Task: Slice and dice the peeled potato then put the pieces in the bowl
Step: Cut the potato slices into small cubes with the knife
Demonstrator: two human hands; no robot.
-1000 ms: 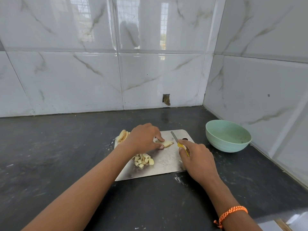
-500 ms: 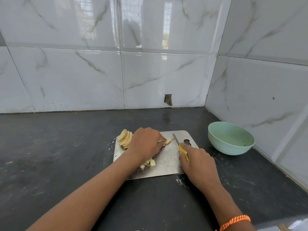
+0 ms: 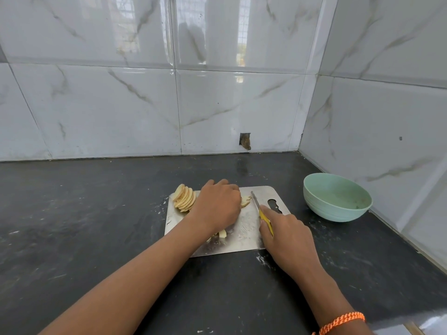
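**A:** What sits around the work, and what blocks the view?

**B:** A steel cutting board [image 3: 244, 240] lies on a dark counter [image 3: 96, 226], low and centre. At its 10 o'clock corner a stack of potato slices [image 3: 185, 198] leans like fanned cards. The left hand [image 3: 217, 206] covers the middle of the board, knuckles up, fingers curled down over a few potato slices [image 3: 246, 201] that peek out at its 3 o'clock side. The hand hides most of that piece, so how firmly it is held is unclear. The left forearm crosses the board's near edge and hides most of the diced potato pieces [image 3: 222, 234]; only a few pale bits show beside the wrist.

**A:** And the other hand?

**B:** The right hand [image 3: 285, 234] is wrapped around the yellow handle of a knife [image 3: 260, 209], forefinger along the top. The blade points to 11 o'clock, its tip just beside the held slices. I cannot tell whether it touches them. An orange braided band [image 3: 342, 321] circles the right wrist.

**A:** Where is the bowl?

**B:** A pale green bowl [image 3: 336, 198] stands on the counter at 3 o'clock from the board, apart from it, near the right wall.

**A:** The room?

**B:** The counter is scuffed with white specks. Glossy white marble-look tiles [image 3: 121, 105] form a corner at 1 o'clock, with a small rough hole [image 3: 245, 141] low in the back wall.
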